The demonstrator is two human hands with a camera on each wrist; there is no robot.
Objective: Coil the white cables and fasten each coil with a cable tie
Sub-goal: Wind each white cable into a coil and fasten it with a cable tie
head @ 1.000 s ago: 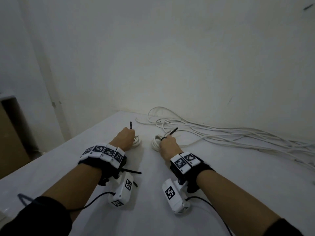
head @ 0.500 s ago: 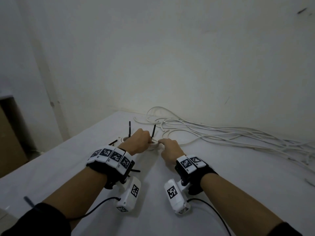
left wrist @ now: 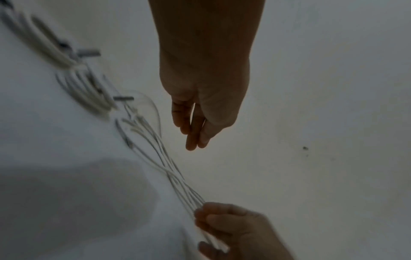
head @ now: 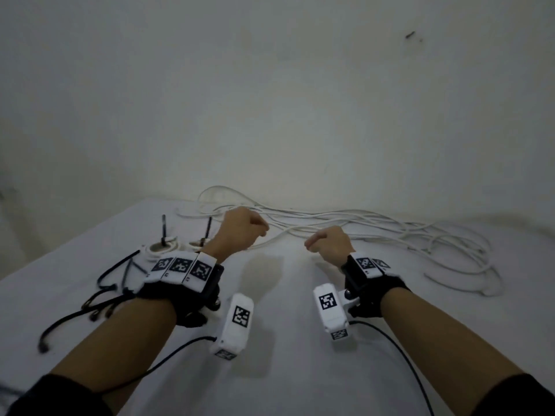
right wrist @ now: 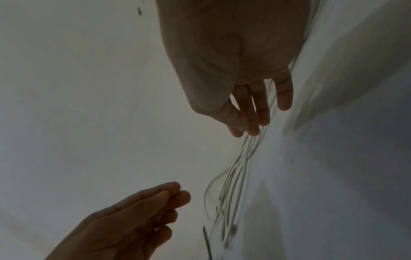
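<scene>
lying beyond both hands [head: 243,229], loose white cables [head: 375,226] sprawl along the wall.

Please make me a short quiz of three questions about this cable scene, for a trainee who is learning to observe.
1. How many white coils already carry an upright black cable tie?
2. True or false: the left hand grips the loose white cables.
3. The spare black ties lie: A) on top of the coils; B) on the table beside the left wrist; C) on the loose white cables.
Key: 1 two; 2 false; 3 B.
</scene>
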